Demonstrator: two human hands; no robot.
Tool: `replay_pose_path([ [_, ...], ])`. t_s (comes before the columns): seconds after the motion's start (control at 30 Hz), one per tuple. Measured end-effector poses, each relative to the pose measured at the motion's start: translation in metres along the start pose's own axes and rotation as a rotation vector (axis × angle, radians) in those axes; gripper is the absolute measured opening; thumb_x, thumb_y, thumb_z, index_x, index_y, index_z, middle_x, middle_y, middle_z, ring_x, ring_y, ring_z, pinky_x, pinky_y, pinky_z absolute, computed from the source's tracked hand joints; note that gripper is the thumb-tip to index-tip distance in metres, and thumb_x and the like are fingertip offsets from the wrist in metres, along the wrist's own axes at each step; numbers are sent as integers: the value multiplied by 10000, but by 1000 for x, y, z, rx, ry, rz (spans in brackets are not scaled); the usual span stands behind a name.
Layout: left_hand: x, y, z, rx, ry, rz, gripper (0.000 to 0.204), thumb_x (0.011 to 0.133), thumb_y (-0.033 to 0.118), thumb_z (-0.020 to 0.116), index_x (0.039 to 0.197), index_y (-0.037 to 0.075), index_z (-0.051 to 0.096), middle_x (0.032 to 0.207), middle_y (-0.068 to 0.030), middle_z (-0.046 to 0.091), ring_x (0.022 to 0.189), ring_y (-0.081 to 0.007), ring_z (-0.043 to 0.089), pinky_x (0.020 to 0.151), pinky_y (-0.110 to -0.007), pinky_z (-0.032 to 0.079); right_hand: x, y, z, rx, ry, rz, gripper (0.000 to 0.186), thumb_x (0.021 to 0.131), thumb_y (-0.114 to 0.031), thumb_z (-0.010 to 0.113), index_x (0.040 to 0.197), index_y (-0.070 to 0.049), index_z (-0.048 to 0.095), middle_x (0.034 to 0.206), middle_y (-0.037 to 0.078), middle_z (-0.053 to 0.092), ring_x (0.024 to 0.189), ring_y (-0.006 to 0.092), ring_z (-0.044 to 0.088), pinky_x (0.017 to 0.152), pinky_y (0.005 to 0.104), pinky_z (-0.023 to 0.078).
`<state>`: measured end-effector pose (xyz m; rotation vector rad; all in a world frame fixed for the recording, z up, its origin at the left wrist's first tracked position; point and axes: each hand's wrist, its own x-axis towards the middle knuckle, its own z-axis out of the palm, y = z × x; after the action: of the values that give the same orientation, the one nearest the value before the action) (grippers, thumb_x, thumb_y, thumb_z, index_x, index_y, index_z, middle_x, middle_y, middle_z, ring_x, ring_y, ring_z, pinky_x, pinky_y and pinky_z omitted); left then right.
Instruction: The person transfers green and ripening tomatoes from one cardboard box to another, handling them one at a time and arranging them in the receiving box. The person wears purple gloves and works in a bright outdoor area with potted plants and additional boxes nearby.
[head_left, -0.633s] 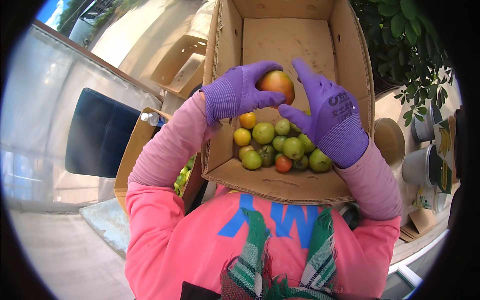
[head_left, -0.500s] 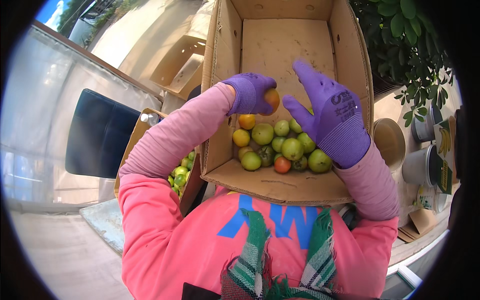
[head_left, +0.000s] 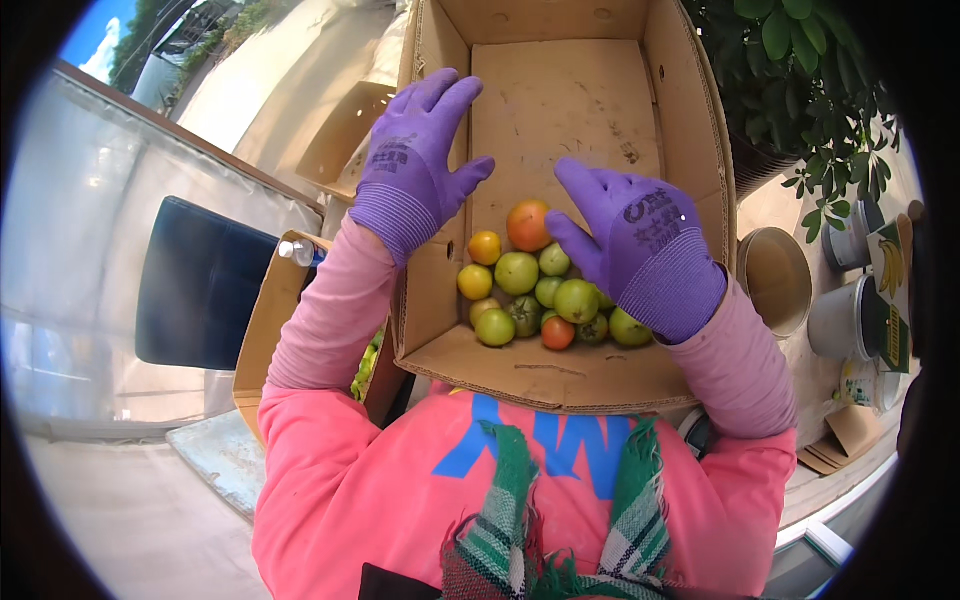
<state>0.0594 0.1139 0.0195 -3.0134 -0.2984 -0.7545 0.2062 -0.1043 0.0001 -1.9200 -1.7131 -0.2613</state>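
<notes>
In front of me stands a cardboard box (head_left: 560, 110) with green, yellow and orange-red tomatoes gathered at its near end. My left hand (head_left: 415, 150), in a purple glove, is over the box's left wall with fingers spread and holds nothing. A large orange tomato (head_left: 528, 224) lies at the far edge of the group, between my hands. My right hand (head_left: 635, 235), gloved alike, hovers over the right part of the tomatoes, its fingers stretched out and the thumb apart. It hides some of them. A small red tomato (head_left: 558, 333) rests near the front flap among green tomatoes (head_left: 516, 272).
At my left a second cardboard box (head_left: 268, 325) holds green fruit, with a clear bottle (head_left: 300, 252) at its rim. A dark blue chair back (head_left: 205, 283) is beyond it. On the right are a leafy plant (head_left: 800, 60), an open bucket (head_left: 775, 280) and more buckets.
My left hand has let go of the orange tomato, which now lies with the others, and has moved left and opened. My right hand has shifted slightly left and down.
</notes>
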Motion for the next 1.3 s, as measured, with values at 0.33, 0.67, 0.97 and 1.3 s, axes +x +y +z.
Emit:
replay_pose_path([
  [0.33, -106, 3, 17, -1176, 34, -746, 785, 892, 113, 723, 1576, 1, 355, 1455, -143, 545, 1337, -222, 517, 1123, -356, 423, -2, -4, 5, -62, -70, -14, 263, 1003, -337, 594, 1055, -80, 584, 844, 145, 695, 785, 331, 704, 692, 444, 547],
  [0.67, -96, 3, -24, -790, -6, -634, 677, 864, 17, 615, 1516, -43, 438, 1364, -197, 646, 1230, -213, 622, 1066, -328, 475, 2, -53, -10, -71, -158, -156, 421, 949, -353, 678, 1228, -47, 603, 894, 108, 673, 743, 286, 672, 683, 427, 521],
  [0.97, -106, -12, -5, -668, 92, -595, 652, 909, 154, 672, 1496, -27, 455, 1318, -213, 665, 1215, -257, 646, 1045, -374, 496, -14, -57, 22, -129, -276, -217, 359, 950, -375, 666, 1148, -83, 600, 843, 78, 632, 727, 251, 645, 691, 415, 490],
  [1.3, -198, -86, 14, -614, 304, -839, 376, 1063, 235, 595, 1342, -16, 609, 1244, -143, 693, 1130, -191, 663, 978, -321, 528, -14, -46, 20, -166, -320, -184, 369, 938, -372, 675, 1148, -90, 563, 826, 57, 613, 729, 243, 647, 671, 409, 480],
])
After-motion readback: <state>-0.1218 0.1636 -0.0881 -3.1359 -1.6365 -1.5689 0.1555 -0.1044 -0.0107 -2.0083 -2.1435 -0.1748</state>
